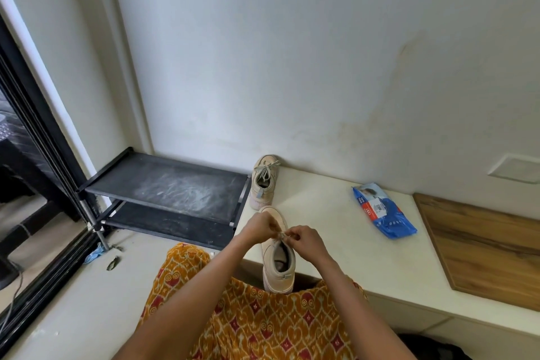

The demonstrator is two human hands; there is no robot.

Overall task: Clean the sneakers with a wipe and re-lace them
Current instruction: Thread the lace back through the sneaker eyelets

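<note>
Both hands meet over the tongue of the near sneaker (276,260), a beige, soft-looking shoe with a pale thick sole that stands on the front edge of the cream desk (336,231), heel toward the person and toe pointing at the wall. The left hand (258,226) has its fingers curled in and pinches the lace (283,235) at the top of the eyelets; the right hand (305,240) is likewise curled, its thumb and fingertips pinching the same pale lace just beside the left, so the 2 hands nearly touch. How the lace runs under the fingers is too small to tell. The shoe's dark opening gapes toward the camera, with a small tab at the heel. The 2nd sneaker (263,183), same beige cloth, stands farther back near the wall at the left end of the desk, laced, with a bow lying across its tongue. Well to the right lies a blue and white wipes pack (382,210), a flat, glossy, crinkled plastic pouch, tilted on the desk. Farther right a wooden board (482,248) with brown streaked grain lies flat, its corner rounded. Left of the desk stands a black shoe rack (166,184) with 2 fabric shelves on metal tubes, the upper shelf smeared with pale dusty scuffs. An orange patterned garment (263,324) with red diamonds covers the person's lap below the forearms.
</note>
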